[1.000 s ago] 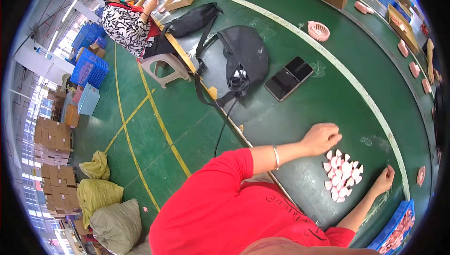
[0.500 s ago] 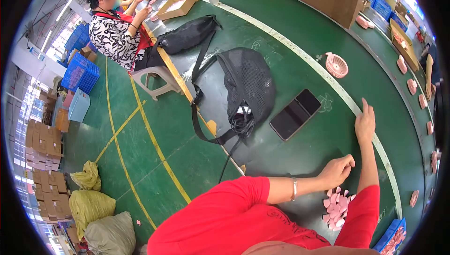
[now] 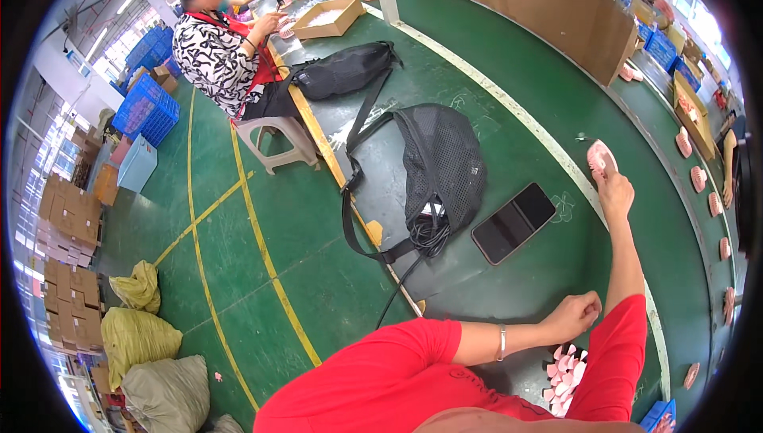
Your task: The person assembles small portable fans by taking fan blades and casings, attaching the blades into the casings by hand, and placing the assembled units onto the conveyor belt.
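My right hand (image 3: pixel 616 194) is stretched forward, its fingers closed on the near edge of a round pink slotted part (image 3: pixel 601 158). The part is tipped up on edge beside the white line on the green work surface. My left hand (image 3: pixel 572 315) rests closer to my body, fingers curled in; whether anything is inside them is hidden. Just below that hand lies a heap of small pink and white pieces (image 3: pixel 564 377), partly covered by my right sleeve. A dark phone (image 3: pixel 513 223) lies flat, left of my right hand.
A black mesh bag (image 3: pixel 445 163) with a cable sits left of the phone. A conveyor at right carries several pink parts (image 3: pixel 698 178). At lower right stands a blue bin (image 3: pixel 658 417). A co-worker (image 3: pixel 214 51) sits on a stool at far left, near an open carton (image 3: pixel 327 18).
My right hand has reached forward and taken hold of the round pink part, which was lying flat and is now tipped up. The left hand has barely moved. The view has shifted slightly.
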`<state>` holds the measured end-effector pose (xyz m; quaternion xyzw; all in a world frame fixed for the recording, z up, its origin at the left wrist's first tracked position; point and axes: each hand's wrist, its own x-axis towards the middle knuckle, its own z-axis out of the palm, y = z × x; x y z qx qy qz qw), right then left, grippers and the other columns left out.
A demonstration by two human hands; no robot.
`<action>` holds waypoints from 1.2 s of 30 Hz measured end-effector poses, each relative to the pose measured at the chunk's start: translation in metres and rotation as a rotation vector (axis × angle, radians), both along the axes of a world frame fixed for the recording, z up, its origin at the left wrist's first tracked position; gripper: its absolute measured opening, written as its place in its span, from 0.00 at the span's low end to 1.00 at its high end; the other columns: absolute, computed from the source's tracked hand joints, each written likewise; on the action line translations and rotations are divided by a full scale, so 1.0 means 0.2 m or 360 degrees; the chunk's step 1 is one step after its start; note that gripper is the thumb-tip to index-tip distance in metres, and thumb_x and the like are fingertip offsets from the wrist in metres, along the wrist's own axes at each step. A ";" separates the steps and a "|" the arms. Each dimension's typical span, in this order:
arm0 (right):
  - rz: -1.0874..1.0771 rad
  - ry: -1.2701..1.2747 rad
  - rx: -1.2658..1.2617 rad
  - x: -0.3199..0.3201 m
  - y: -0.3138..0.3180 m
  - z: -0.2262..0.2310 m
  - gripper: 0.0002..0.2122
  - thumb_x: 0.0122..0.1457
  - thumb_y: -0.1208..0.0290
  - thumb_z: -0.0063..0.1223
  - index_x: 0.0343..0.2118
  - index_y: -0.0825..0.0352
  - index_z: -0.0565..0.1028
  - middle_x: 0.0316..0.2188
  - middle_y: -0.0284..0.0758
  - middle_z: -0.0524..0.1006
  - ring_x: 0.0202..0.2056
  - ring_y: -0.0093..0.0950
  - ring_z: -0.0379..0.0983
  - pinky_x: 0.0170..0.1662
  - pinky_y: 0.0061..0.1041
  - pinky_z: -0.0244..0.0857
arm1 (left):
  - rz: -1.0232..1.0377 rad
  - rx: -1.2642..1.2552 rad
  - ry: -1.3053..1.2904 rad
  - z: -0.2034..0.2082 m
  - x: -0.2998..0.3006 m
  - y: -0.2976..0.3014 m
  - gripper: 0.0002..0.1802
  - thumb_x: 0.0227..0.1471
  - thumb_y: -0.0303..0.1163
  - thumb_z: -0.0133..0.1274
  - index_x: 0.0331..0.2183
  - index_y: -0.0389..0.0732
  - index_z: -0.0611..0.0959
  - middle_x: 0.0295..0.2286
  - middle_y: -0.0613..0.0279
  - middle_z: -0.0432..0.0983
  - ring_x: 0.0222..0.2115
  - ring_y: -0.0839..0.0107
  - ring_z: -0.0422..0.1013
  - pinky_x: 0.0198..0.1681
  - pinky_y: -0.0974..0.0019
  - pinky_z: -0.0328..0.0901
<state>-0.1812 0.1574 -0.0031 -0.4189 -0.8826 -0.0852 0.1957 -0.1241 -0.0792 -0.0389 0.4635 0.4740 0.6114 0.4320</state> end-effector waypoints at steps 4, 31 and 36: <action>0.0047 0.0186 0.0121 0.24 -0.25 0.15 0.14 0.52 0.59 0.56 0.20 0.65 0.72 0.16 0.44 0.73 0.21 0.44 0.72 0.24 0.40 0.63 | -0.0166 -0.0206 -0.0819 -0.08 0.00 0.09 0.26 0.58 0.47 0.47 0.51 0.40 0.65 0.38 0.60 0.68 0.32 0.73 0.71 0.35 0.68 0.69; 0.0074 0.0189 -0.0154 1.23 -1.08 -0.12 0.31 0.45 0.51 0.60 0.53 0.57 0.67 0.55 0.38 0.65 0.54 0.39 0.60 0.53 0.42 0.54 | 0.0405 -0.0240 -0.1093 0.00 -0.05 0.23 0.21 0.60 0.39 0.41 0.51 0.37 0.69 0.46 0.57 0.71 0.43 0.65 0.72 0.45 0.61 0.70; 0.0113 0.0292 -0.0288 1.23 -1.04 -0.10 0.21 0.45 0.62 0.61 0.44 0.55 0.73 0.49 0.34 0.70 0.48 0.37 0.66 0.49 0.41 0.57 | 0.0569 -0.0097 -0.0945 -0.04 -0.03 0.22 0.20 0.60 0.39 0.41 0.49 0.36 0.70 0.44 0.57 0.71 0.43 0.67 0.71 0.45 0.63 0.68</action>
